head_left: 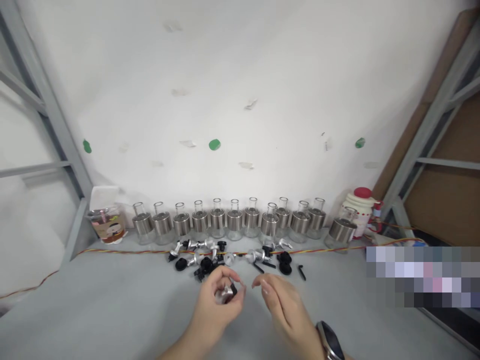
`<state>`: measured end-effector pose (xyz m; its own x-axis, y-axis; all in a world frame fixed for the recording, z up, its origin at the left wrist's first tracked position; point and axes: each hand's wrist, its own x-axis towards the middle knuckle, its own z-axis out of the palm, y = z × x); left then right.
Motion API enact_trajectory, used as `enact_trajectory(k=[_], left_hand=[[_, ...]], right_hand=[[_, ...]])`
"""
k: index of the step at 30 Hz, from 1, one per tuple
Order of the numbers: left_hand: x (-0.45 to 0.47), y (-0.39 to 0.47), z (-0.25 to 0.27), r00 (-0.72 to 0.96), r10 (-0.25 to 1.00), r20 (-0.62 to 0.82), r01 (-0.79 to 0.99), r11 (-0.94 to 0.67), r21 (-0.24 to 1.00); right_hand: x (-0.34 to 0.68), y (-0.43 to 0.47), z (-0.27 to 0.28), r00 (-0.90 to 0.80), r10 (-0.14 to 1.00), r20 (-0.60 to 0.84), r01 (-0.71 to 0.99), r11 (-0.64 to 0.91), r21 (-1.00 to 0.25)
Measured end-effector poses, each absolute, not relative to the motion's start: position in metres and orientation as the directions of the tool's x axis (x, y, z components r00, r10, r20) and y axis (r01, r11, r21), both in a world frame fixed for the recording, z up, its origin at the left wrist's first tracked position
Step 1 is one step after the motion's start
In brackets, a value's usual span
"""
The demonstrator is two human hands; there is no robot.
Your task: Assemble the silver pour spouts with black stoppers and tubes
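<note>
My left hand is curled around a small silver pour spout with a black end piece, gripped between thumb and fingers above the grey table. To its right, my right hand is loosely cupped with its fingers stretched toward the left hand; a narrow gap separates the two, and no object shows at its fingertips. Beyond both hands lies a scatter of silver and black spout parts. Black round caps and a small black bent piece rest just past the right hand.
Glass bottles with steel sleeves line the wall. A cup stands at the left end, a white jug with a red lid at the right. A thin red-yellow wire crosses the grey table. Metal posts flank both sides.
</note>
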<state>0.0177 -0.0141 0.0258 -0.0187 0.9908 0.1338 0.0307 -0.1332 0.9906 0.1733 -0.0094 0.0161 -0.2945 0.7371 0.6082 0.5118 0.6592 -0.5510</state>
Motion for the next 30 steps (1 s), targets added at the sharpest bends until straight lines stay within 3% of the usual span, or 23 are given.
enact_trajectory(k=[17,23,30], left_hand=[[0.019,-0.018,0.018,0.169,0.980,0.105,-0.092,-0.090,0.992],[0.020,-0.018,0.023,0.223,0.974,0.049,-0.183,-0.007,0.983],[0.018,-0.014,0.020,0.233,0.972,0.017,-0.162,0.021,0.987]], right_hand=[[0.165,-0.008,0.012,-0.443,0.761,0.475,0.465,0.647,-0.604],[0.165,-0.010,0.020,-0.473,0.749,0.464,0.421,0.655,-0.628],[0.163,-0.011,0.016,-0.483,0.750,0.452,0.432,0.653,-0.622]])
